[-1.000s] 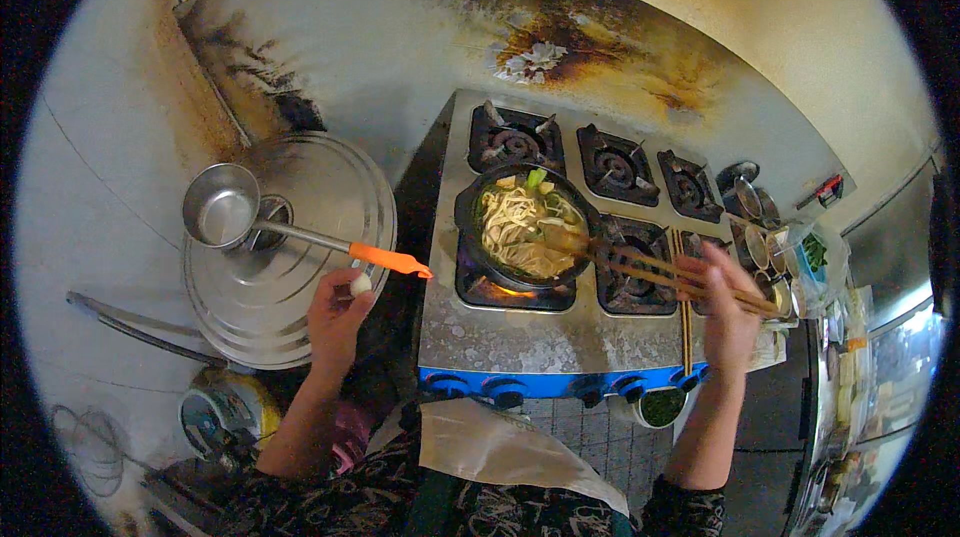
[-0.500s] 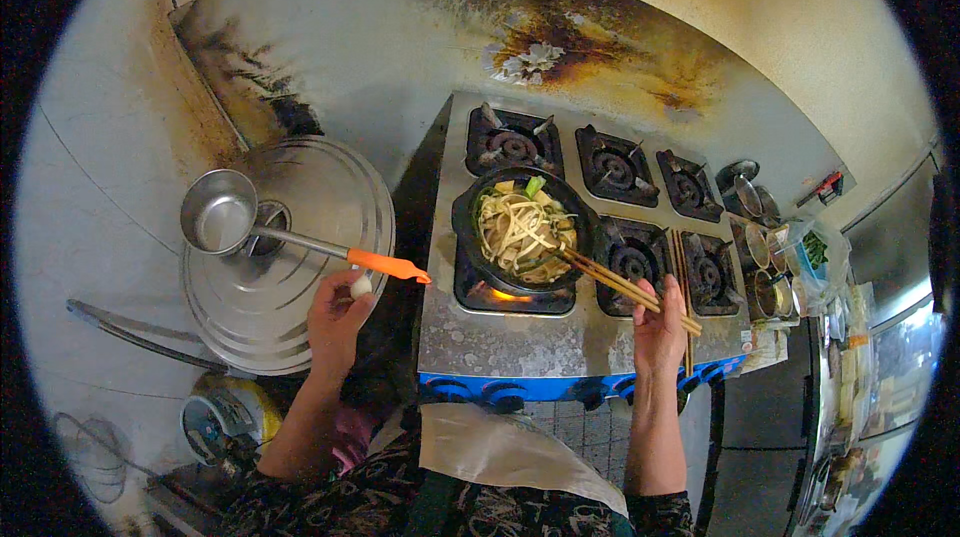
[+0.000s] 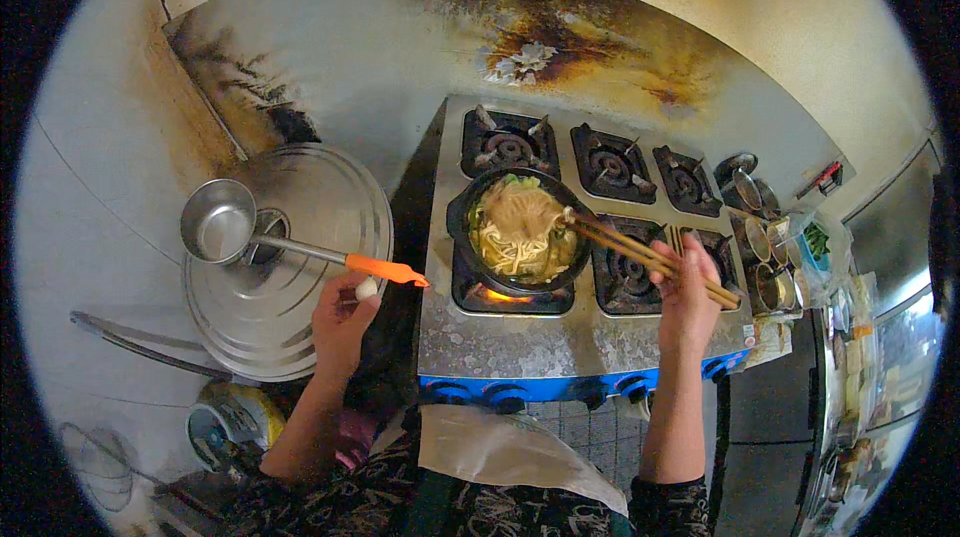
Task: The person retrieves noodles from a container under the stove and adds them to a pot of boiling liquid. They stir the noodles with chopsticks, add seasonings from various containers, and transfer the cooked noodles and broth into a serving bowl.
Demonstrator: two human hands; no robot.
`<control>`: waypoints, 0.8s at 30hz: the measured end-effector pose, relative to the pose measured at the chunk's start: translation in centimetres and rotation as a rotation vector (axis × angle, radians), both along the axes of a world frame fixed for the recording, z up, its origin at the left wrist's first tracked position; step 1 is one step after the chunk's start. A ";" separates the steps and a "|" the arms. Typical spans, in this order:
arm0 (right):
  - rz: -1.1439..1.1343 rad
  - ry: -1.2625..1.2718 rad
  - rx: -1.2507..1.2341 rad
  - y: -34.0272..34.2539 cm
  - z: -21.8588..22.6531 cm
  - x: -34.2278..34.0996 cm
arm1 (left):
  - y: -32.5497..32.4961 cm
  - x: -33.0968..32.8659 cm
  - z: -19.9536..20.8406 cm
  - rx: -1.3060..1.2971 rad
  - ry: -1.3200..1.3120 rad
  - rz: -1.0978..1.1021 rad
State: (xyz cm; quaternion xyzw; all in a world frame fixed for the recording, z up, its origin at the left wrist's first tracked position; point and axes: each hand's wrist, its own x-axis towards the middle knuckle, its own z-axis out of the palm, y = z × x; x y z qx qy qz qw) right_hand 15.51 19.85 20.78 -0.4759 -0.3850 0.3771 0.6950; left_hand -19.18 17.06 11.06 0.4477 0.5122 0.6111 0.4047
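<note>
Single head view: left fisheye of the side-by-side pair I wear. Looks down and forward from above the stove [image 3: 500, 349], close range. Upright, unmirrored. My forearms [image 3: 672, 427] enter from the bottom edge, apron [image 3: 510, 447] bottom center; left hand [image 3: 342, 322] left of center, right hand [image 3: 690, 309] right of it. Wall panel [image 3: 380, 47] fills the upper part, top edge bowed. Corners black, far right side squeezed.

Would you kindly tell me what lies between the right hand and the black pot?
In the head view, chopsticks span the stretch from the right hand to the black pot, passing above a burner.
</note>
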 end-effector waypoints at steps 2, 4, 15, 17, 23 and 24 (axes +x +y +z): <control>0.093 -0.188 -0.047 0.0 0.0 -0.8 | -0.1 0.1 0.3 -0.014 -0.015 0.000; 0.146 -0.313 -0.066 -0.2 0.5 -1.4 | -0.2 0.0 0.3 -0.014 -0.023 -0.003; 0.068 -0.397 0.027 0.3 3.0 -1.0 | -0.4 0.2 0.8 -0.019 -0.001 -0.015; 0.132 -0.450 -0.048 1.1 1.0 -0.1 | 0.3 0.1 -0.3 0.011 0.045 -0.044; 0.248 -0.308 0.023 0.6 3.9 -1.0 | -1.7 -1.8 0.1 -0.088 0.038 0.098; 0.241 -0.358 0.033 0.4 3.9 -0.7 | -1.2 -1.7 -0.3 -0.022 0.120 0.081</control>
